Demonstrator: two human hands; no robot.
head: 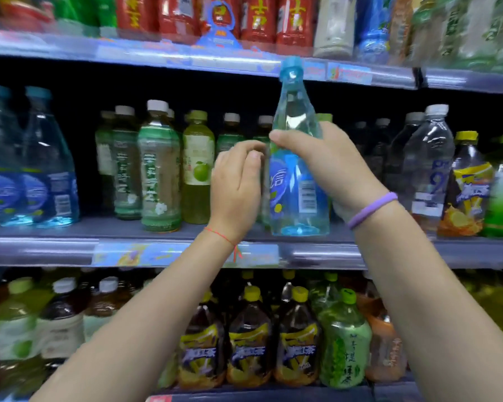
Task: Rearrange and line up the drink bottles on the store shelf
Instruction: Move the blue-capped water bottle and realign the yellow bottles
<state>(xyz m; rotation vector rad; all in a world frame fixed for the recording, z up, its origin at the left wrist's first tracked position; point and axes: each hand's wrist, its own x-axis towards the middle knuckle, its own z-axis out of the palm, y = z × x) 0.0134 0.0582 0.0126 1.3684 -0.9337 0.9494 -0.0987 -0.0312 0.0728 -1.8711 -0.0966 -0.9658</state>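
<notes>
Gripping blue bottle [298, 181], right hand [328, 166]

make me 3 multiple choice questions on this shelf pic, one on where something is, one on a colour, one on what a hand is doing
1. Where is the pale blue bottle being handled?
A. at the middle shelf
B. on the floor
C. at the bottom shelf

2. What colour is the band on the right wrist?
A. black
B. purple
C. orange

3. What is the right hand doing?
A. hanging free
B. pressing flat on the shelf edge
C. gripping the pale blue bottle

Answers: 1 A, its base sits level with the middle shelf front. 2 B, a purple loop circles that wrist. 3 C, the thumb and fingers wrap the bottle's body, while the left hand is beside it, fingers curled.
</notes>
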